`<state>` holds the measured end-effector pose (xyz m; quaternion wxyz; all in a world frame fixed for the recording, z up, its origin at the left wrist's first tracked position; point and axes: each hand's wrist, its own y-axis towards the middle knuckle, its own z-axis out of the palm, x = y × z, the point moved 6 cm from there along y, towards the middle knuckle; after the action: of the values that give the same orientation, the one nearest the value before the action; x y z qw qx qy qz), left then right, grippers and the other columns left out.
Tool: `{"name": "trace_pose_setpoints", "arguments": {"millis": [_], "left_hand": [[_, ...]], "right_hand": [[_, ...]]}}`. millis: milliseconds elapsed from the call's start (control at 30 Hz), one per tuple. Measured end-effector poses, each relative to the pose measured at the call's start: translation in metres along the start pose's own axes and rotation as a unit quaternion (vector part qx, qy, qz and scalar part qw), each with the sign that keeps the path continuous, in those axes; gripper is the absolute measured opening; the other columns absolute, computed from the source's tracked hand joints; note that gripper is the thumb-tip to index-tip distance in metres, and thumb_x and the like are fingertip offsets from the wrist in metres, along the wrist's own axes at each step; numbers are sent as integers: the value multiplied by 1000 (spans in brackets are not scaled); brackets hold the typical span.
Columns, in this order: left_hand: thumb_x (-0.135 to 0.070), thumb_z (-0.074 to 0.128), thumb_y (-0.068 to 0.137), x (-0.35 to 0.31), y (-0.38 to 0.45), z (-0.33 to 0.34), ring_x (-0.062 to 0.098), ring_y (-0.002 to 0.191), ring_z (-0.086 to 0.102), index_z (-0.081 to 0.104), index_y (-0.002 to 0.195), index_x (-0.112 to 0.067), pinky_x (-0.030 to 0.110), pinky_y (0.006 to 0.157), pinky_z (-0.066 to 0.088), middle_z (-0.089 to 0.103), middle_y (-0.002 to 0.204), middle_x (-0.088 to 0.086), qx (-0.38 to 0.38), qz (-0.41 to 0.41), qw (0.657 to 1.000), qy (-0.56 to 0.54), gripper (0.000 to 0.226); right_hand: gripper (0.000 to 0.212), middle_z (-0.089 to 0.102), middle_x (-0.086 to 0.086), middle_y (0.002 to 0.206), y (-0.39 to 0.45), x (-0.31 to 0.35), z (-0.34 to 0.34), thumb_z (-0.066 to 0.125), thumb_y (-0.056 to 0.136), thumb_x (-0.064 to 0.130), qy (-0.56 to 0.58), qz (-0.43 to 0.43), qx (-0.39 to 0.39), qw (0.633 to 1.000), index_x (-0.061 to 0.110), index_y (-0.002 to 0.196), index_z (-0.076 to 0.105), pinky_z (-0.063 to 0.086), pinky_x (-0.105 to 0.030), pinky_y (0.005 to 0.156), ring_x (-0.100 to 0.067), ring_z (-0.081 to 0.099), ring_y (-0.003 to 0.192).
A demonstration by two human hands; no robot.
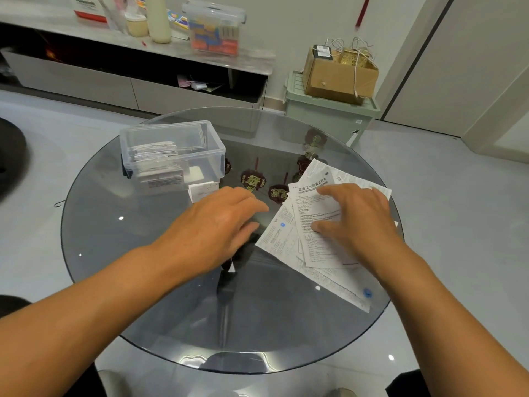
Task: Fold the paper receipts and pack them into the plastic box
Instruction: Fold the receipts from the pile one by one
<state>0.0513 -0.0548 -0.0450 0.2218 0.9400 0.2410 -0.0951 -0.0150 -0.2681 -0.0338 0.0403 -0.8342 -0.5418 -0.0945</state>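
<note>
A clear plastic box stands open at the far left of the round glass table. Folded receipts are stacked inside it. A small folded paper lies just in front of the box. A loose pile of unfolded printed receipts is spread on the right side of the table. My right hand rests on top of this pile, fingers spread and pressing the top sheet. My left hand hovers palm down at the table's middle, fingers apart, just left of the pile's edge, holding nothing.
Dark red ornaments show through the glass near the table's middle. Beyond the table stand a green storage bin with a cardboard box on it, and a low cabinet carrying bottles and a lidded container.
</note>
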Motion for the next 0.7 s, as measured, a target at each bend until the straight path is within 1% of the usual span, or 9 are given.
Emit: {"name": "trace_pose_setpoints", "arguments": {"millis": [133,233,300,367,433,500,633,667,700], "left_hand": [[-37,55,100,-4,-3,12,6,120,52,56,136,-30,32,97,51,58,130,-14,54,19,997,-47,37],[-38,57,100,-4,-5,19,5,123,50,53,139,-31,33,100,50,57,133,-15,68,29,996,-53,39],[-42,58,100,-4,-5,18,3,127,48,49,141,-34,32,103,48,54,137,-17,68,28,995,-60,44],[-46,63,96,-5,-5,15,0,136,40,42,147,-38,28,110,43,44,147,-19,66,22,994,-81,56],[-48,70,90,-7,-4,13,-2,142,30,33,152,-42,22,114,35,29,157,-21,68,15,992,-101,72],[-46,74,87,-7,-4,12,-1,144,27,29,153,-44,20,112,33,18,161,-22,72,11,992,-104,80],[-39,76,88,-6,-3,13,8,140,39,51,143,-40,24,102,44,30,158,-10,45,37,994,-97,61],[-38,76,88,-4,-3,12,9,138,42,57,138,-38,22,100,44,36,156,-8,42,43,994,-97,53],[-34,76,89,-2,-2,11,9,136,45,62,134,-36,21,100,44,44,153,-7,40,50,993,-95,47]], "right_hand": [[70,51,7,153,3,-4,0,79,83,56,-22,0,-2,1000,38,145,53,17,-47,123,-24,43,141],[59,58,7,147,3,-1,-3,79,87,46,-22,-11,-34,999,37,142,58,28,-44,117,-23,52,133],[38,68,11,131,0,-1,-8,75,93,31,66,-23,-83,994,36,130,68,43,-35,104,-15,63,115],[22,71,24,107,-3,-3,-11,73,95,24,225,-4,-89,970,38,112,74,50,-21,80,-1,66,90],[17,71,22,94,-3,-1,-8,76,92,21,350,17,-61,935,37,99,76,55,-23,70,-2,70,80],[17,74,14,94,-3,5,-1,78,91,17,424,35,-24,905,33,97,77,60,-28,69,-8,74,80],[16,72,-8,92,-7,12,16,76,93,15,444,52,20,895,30,99,78,57,-36,69,-15,67,74],[18,72,-9,93,-8,13,19,73,95,13,444,53,30,894,30,101,78,59,-38,69,-13,67,73],[23,74,-4,92,-8,15,21,68,98,10,443,53,42,894,30,104,77,59,-32,64,-7,67,72]]}}
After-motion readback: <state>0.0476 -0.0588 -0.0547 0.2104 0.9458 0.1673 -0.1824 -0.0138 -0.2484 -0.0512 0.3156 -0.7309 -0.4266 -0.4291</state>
